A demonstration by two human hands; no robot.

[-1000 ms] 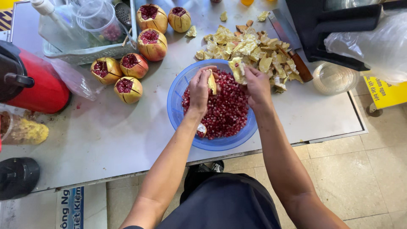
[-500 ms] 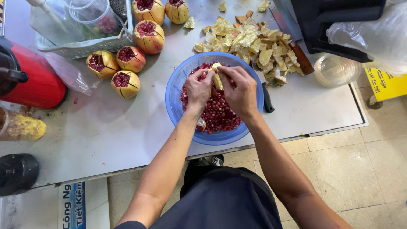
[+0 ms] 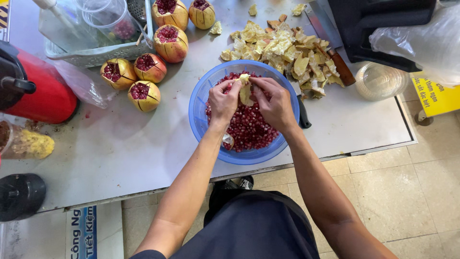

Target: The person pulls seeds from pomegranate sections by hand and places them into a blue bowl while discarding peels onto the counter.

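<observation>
Both bare forearms reach up from six o'clock and converge toward twelve, the left hand [image 3: 224,101] and the right hand [image 3: 274,104] side by side with backs upward, wrists slightly bent, fingers curled inward and fingertips pinched close together between them.

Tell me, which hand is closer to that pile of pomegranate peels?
Right. The right hand sits over the blue bowl just below the peel pile; the left hand is farther left.

A grey metal tabletop [image 3: 120,158] fills most of the view. Beige square floor tiles [image 3: 407,201] lie below it, evenly lit.
</observation>
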